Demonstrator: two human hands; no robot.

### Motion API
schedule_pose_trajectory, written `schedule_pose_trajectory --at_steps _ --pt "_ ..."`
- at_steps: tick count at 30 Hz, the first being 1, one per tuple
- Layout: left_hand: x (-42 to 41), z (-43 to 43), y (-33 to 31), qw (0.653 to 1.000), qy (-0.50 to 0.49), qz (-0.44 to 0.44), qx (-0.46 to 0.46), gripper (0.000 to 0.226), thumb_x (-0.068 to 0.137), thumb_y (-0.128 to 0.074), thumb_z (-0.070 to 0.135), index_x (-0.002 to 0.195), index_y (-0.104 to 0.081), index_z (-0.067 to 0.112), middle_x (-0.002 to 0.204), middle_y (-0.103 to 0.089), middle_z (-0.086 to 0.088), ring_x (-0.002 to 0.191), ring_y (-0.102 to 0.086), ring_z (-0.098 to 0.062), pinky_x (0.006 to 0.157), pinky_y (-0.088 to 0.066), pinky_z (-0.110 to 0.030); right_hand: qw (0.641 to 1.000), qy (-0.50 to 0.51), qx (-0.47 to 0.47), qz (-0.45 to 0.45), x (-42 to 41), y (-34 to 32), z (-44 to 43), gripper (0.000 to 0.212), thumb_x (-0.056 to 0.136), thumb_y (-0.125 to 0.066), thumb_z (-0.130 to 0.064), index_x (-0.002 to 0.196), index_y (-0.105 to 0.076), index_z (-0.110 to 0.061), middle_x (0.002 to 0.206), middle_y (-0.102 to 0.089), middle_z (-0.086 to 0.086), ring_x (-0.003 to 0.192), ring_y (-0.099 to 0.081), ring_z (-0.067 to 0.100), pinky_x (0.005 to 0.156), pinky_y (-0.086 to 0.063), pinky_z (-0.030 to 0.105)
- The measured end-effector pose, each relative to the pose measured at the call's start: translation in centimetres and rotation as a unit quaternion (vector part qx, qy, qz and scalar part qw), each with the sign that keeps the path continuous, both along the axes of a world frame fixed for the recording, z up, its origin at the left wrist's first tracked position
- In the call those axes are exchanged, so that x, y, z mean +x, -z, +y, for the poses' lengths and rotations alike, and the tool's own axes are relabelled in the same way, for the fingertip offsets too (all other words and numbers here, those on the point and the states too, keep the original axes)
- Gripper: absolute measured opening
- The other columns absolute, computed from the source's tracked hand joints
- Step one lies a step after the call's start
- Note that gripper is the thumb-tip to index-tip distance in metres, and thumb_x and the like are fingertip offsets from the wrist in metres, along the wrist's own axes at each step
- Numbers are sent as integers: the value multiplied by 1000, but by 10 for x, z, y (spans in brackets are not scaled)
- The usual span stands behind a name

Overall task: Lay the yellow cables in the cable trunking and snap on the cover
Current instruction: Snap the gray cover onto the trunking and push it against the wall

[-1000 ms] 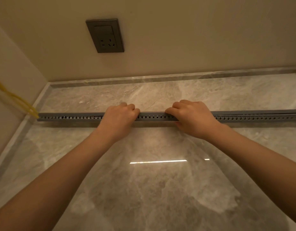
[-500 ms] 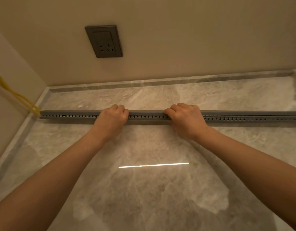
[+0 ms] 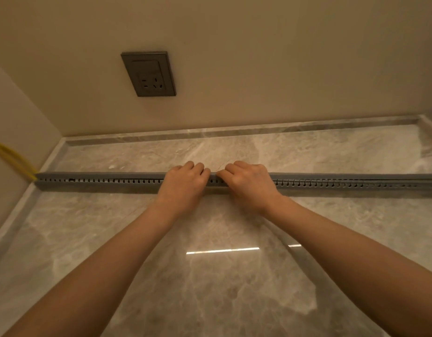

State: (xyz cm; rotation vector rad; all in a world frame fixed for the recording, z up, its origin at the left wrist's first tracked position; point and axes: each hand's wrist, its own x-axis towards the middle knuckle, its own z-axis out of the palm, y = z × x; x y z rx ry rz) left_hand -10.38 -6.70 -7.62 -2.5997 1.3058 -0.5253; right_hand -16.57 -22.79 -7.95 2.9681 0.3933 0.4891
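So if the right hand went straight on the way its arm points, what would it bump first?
The right hand would probably meet the left hand, close beside it on the grey trunking cover.
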Motion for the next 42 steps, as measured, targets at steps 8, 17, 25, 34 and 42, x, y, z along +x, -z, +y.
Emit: schedule_pose_trajectory --at_steps 8,17,25,34,42 --pt "4 -7 -1 998 -25 -13 50 18 65 -79 20 74 -66 15 67 -62 0 58 -59 -17 40 -37 -23 998 -21 40 50 7 5 -15 28 93 -44 -15 118 -56 -15 105 -62 5 93 -55 24 62 -43 35" --pt "7 -8 4 998 -50 38 25 18 88 -55 23 101 -60 11 92 -62 -6 82 -57 -24 53 -34 -30 989 67 69 111 -30 -4 -92 41 81 -62 -35 120 -56 -24 107 -61 -2 99 -55 20 65 -47 33" --pt "-1 -15 1 994 -78 68 28 14 82 -60 18 91 -63 8 84 -62 -7 77 -57 -25 52 -33 -30 989 90 67 99 -50 -1 -118 38 82 -63 -32 118 -59 -20 105 -63 0 99 -57 21 63 -41 32" --pt "-24 -69 7 993 -23 106 -55 24 88 -50 29 108 -56 17 102 -58 1 95 -51 -18 60 -33 -28 990 74 85 81 -50 0 -119 34 82 -62 -31 114 -62 -21 102 -64 -1 98 -56 20 61 -41 29" --pt "-36 -104 19 962 36 201 -179 32 80 -65 18 111 -60 10 103 -61 -4 96 -51 -21 74 -41 -31 989 62 125 58 -52 4 -120 30 79 -64 -24 108 -65 -18 94 -65 3 92 -57 23 62 -49 35"
